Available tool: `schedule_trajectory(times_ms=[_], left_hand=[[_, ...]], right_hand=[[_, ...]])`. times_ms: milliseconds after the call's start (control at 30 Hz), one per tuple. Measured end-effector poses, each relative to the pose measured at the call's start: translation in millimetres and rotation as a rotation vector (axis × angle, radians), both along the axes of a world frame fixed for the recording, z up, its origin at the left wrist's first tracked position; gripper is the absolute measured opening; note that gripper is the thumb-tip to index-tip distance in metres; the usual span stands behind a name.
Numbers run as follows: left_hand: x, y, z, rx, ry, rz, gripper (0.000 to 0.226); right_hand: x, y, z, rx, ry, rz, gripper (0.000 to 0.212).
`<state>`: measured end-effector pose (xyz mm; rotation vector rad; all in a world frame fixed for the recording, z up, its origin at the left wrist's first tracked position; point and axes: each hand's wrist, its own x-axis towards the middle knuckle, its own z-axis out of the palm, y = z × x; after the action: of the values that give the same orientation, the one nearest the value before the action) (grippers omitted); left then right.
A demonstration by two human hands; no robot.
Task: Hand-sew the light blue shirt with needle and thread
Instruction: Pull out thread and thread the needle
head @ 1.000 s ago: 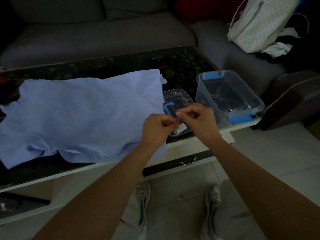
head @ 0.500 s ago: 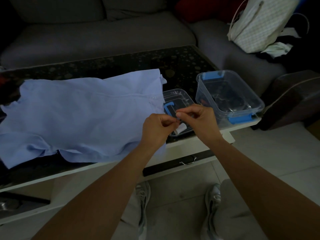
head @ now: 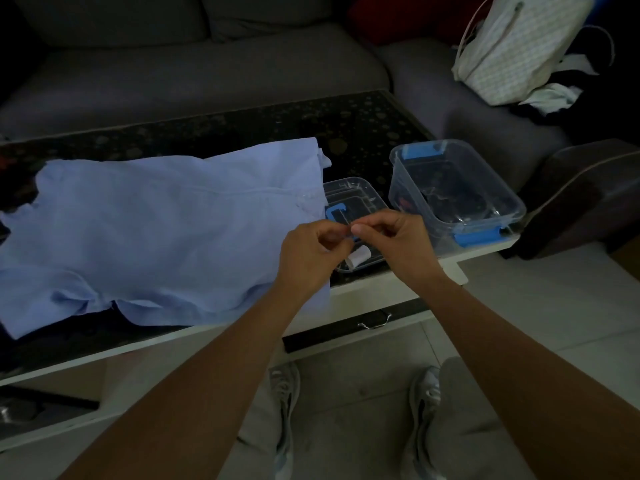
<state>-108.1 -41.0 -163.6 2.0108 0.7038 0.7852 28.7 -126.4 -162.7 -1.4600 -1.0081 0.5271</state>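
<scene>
The light blue shirt (head: 156, 230) lies spread flat on the dark table (head: 346, 126). My left hand (head: 308, 251) and my right hand (head: 394, 244) meet fingertip to fingertip just off the shirt's right edge, above a small clear lid (head: 356, 192). Each hand pinches something very thin between thumb and forefinger. It looks like needle and thread, but it is too fine to make out. A white thread spool (head: 358, 256) lies in the lid below my hands.
A clear plastic box (head: 512, 206) with blue clips stands at the table's right front corner. A grey sofa (head: 207, 74) runs behind the table, with a pale checked bag (head: 512, 46) on its right part. My shoes (head: 284, 410) are on the tiled floor.
Both hands stay almost in place, their fingertips still pressed together. A little more of the white spool shows beneath them.
</scene>
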Motion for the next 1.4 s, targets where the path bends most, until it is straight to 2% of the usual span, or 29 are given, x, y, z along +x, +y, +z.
schedule_trajectory(times_ms=[133, 267, 500, 567, 700, 900, 1033, 1133, 1400], left_hand=[[-2, 3, 7, 0.096, -0.081, 0.050, 0.018], [-3, 5, 8, 0.174, -0.101, 0.010, 0.013], [-2, 8, 5, 0.432, 0.039, 0.038, 0.007], [0, 6, 4, 0.452, 0.052, 0.024, 0.007], [5, 3, 0, 0.327, 0.012, -0.028, 0.012], [10, 1, 0, -0.089, -0.084, -0.061, 0.009], [12, -2, 4, -0.243, -0.087, -0.088, 0.014], [13, -4, 4, -0.268, -0.085, -0.098, 0.012], [13, 0, 4, -0.189, -0.093, -0.076, 0.012]], right_hand=[[0, 0, -1, 0.000, 0.029, 0.010, 0.014], [2, -1, -2, -0.028, 0.027, 0.033, 0.009], [1, -1, 0, -0.075, 0.012, 0.059, 0.011], [2, 0, -1, -0.076, 0.021, 0.064, 0.010], [3, -1, -3, -0.078, 0.008, 0.076, 0.008], [2, 0, -1, -0.075, 0.057, 0.076, 0.012], [1, 0, 1, -0.060, 0.076, 0.078, 0.010], [2, -1, 1, -0.053, 0.076, 0.082, 0.011], [1, -2, 6, -0.068, 0.071, 0.052, 0.015]])
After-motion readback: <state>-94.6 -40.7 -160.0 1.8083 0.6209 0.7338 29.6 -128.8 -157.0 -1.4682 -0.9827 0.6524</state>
